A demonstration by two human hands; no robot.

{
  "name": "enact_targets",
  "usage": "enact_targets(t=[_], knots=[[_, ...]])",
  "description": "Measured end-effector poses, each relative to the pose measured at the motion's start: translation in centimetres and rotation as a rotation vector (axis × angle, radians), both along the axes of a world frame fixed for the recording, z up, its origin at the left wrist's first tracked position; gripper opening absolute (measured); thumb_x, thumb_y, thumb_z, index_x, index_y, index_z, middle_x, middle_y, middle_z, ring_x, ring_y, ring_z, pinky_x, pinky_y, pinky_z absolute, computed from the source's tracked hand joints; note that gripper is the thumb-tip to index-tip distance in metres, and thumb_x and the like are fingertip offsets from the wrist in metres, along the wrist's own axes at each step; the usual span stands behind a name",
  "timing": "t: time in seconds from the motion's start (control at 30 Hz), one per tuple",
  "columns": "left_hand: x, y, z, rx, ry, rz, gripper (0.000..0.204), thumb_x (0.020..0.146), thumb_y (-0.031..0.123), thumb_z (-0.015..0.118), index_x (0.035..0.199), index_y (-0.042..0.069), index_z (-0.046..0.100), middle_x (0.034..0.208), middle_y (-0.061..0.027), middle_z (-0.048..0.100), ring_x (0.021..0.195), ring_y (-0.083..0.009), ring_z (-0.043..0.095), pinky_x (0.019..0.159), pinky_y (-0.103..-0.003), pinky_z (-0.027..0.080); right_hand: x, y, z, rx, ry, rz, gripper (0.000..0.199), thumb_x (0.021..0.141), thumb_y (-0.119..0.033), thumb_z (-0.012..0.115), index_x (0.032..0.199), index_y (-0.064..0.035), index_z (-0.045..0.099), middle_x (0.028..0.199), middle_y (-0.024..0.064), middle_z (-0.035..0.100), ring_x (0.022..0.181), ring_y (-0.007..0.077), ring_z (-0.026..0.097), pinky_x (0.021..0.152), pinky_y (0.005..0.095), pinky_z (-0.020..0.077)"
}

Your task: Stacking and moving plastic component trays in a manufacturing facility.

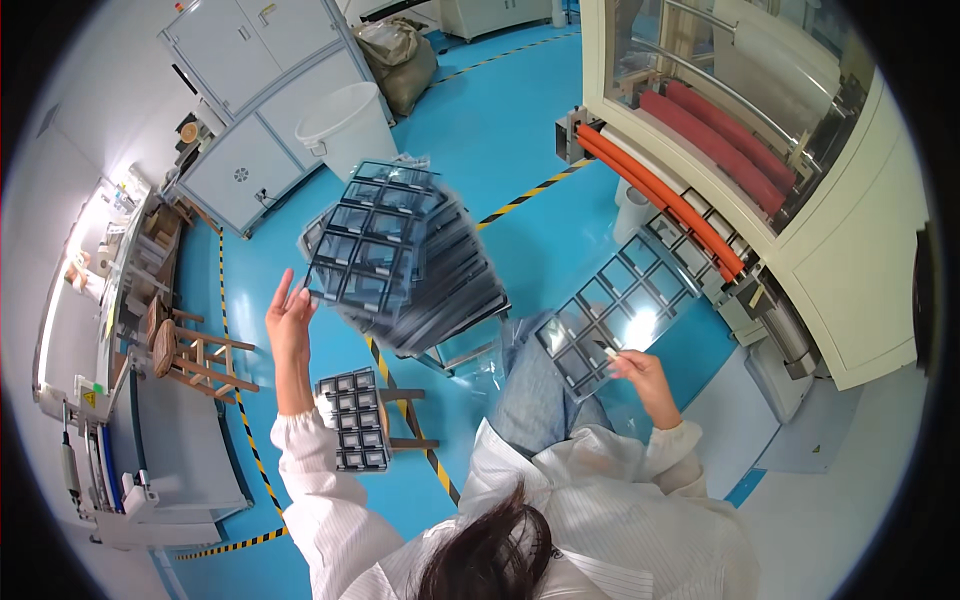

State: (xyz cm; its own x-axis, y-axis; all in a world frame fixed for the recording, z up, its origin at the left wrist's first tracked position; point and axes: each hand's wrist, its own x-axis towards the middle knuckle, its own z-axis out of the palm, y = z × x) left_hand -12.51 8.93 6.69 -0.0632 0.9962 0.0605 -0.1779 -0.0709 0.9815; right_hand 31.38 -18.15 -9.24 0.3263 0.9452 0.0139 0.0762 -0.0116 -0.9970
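Observation:
My left hand point(290, 322) is raised at the near left corner of a black-framed clear panel divided into square cells point(375, 235). Its fingers are stretched and apart, close to that corner. The panel lies on top of a tall, skewed stack of similar panels point(450, 275), partly blurred. My right hand point(645, 382) is closed at the near edge of another gridded panel point(610, 310), which slopes above my lap from the machine's outlet. A small whitish thing point(612, 353) shows at its fingertips, too small to name.
On the right stands a large cream machine point(850, 300) with red and orange rollers point(660, 205). A small stool point(405, 395) carries a pile of small gridded pieces point(356, 420). Farther off are a white bin point(350, 125), a sack point(398, 65) and wooden stools point(195, 350).

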Motion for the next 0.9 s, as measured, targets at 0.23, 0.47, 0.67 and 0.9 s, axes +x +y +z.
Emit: enact_targets(t=[0.23, 0.47, 0.67, 0.9], knots=[[0.4, 0.3, -3.7, 0.675, 1.24, 0.394, 0.043, 0.079, 0.0, 0.062, 0.121, 0.003, 0.055, 0.106, -0.0122, 0.063, 0.096, -0.0235, 0.06, 0.088, -0.034, 0.044, -3.3, 0.1, 6.2, -0.07, 0.304, -0.023, 0.023, 0.089, -0.014, 0.057, 0.097, 0.0065, 0.064, 0.075, 0.0091, 0.064, 0.063, 0.011, 0.059, 0.059, 0.0252, 0.0492], [12.8, -12.2, -8.2, -0.277, 0.02, -0.526, 0.061, 0.088, 0.009, 0.056, 0.142, 0.017, 0.028, 0.105, -0.0167, 0.062, 0.083, -0.0146, 0.062, 0.073, -0.029, 0.052, -4.8, 0.0, 7.8, -0.161, 0.381, 0.045, 0.024, 0.089, -0.014, 0.055, 0.097, 0.0075, 0.063, 0.075, 0.009, 0.064, 0.064, 0.0137, 0.06, 0.059, 0.0257, 0.0496], [13.9, -12.1, -11.1, -0.182, -0.112, -0.382, 0.062, 0.079, -0.005, 0.061, 0.136, 0.006, 0.038, 0.119, -0.0139, 0.056, 0.072, -0.0099, 0.062, 0.07, -0.024, 0.051, -4.9, 0.3, 10.2, -0.402, 0.251, 0.281, 0.02, 0.088, -0.013, 0.056, 0.095, 0.0028, 0.065, 0.073, 0.0068, 0.064, 0.063, 0.012, 0.06, 0.056, 0.0252, 0.0483], [11.4, -12.6, -11.2, -0.143, -0.006, -0.445, 0.064, 0.075, -0.011, 0.062, 0.134, 0.002, 0.04, 0.112, -0.0061, 0.061, 0.069, -0.0061, 0.061, 0.066, -0.019, 0.049, -10.3, 8.3, 13.2, 0.071, -0.553, 0.379, 0.016, 0.083, -0.009, 0.059, 0.097, -0.0058, 0.066, 0.071, 0.008, 0.059, 0.061, 0.0169, 0.056, 0.055, 0.0305, 0.0427]])
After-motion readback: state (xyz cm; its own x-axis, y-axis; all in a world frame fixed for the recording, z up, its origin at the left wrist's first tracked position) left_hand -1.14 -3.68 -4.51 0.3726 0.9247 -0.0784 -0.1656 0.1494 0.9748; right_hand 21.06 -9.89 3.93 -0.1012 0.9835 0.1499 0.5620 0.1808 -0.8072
